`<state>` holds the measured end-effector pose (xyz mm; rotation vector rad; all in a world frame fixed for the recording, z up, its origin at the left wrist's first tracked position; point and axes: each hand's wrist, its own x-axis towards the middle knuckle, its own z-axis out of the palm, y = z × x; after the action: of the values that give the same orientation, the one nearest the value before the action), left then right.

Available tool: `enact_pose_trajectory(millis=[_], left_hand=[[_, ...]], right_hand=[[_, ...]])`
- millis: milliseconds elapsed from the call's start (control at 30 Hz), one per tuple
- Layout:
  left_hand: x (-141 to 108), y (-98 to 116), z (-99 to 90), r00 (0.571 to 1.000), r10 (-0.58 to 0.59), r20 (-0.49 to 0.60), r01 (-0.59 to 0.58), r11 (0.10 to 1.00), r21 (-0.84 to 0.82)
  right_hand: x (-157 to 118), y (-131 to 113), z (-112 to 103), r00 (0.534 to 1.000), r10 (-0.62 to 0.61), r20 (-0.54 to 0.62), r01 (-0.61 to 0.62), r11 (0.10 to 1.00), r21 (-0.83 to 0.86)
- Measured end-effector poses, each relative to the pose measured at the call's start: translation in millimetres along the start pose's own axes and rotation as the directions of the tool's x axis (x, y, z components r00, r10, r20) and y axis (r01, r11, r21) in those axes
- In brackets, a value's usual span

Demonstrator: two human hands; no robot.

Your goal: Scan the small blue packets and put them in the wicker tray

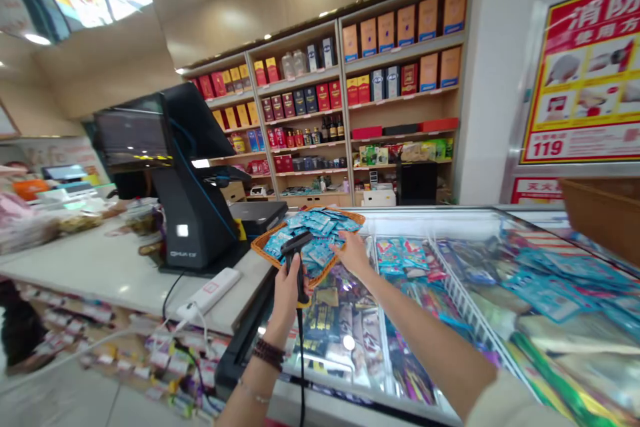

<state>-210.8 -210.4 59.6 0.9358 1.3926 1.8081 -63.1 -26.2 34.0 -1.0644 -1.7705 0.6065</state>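
My left hand [290, 287] is closed around the handle of a black barcode scanner [296, 243], whose cord hangs straight down. Just behind the scanner, an orange woven basket [265, 250] full of small blue packets [317, 217] rests on the glass-topped freezer. At the basket's right side is my right hand [354, 253], thumb and fingers apart at the edge of the packets. No packet can be made out in its fingers. The scanner hides part of the pile.
Left of the basket stands a black checkout terminal [193, 213] on a white counter [125, 267], with a white power strip [213, 290] near its edge. Packaged goods fill the glass-topped freezer [345, 373]. A brown box [605, 213] is at right. Shelves [300, 120] line the back.
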Motion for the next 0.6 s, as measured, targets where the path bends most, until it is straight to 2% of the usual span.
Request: enact_pose_trajectory(millis=[67,133,267,367,500,600], left_hand=[[2.8,-7.6,-6.7,1.000,0.016,-0.026,-0.016,1.000,0.017],[5.1,-17.3,-10.1,0.997,0.048,-0.057,-0.046,0.998,0.031],[6.3,-34.0,-9.9,0.995,0.034,-0.091,-0.031,0.999,0.036],[1.7,-35.5,-6.5,0.999,-0.009,-0.036,0.010,1.000,0.018],[-10.3,-26.4,-0.8,1.000,-0.019,0.007,0.019,1.000,0.013],[-18.8,-22.2,5.4,1.000,-0.011,0.017,0.011,1.000,0.012]], right_hand=[[-1.3,-15.6,17.5,0.991,0.009,0.132,0.008,0.991,-0.131],[0.3,-25.2,24.7,0.977,0.057,0.206,-0.001,0.966,-0.260],[8.9,-28.4,20.2,0.964,0.119,0.236,-0.012,0.913,-0.409],[12.3,-22.7,15.1,0.974,0.109,0.199,-0.029,0.929,-0.370],[11.7,-18.7,17.7,0.978,0.110,0.177,-0.062,0.964,-0.258],[12.5,-16.3,15.4,0.991,0.097,0.088,-0.087,0.990,-0.114]])
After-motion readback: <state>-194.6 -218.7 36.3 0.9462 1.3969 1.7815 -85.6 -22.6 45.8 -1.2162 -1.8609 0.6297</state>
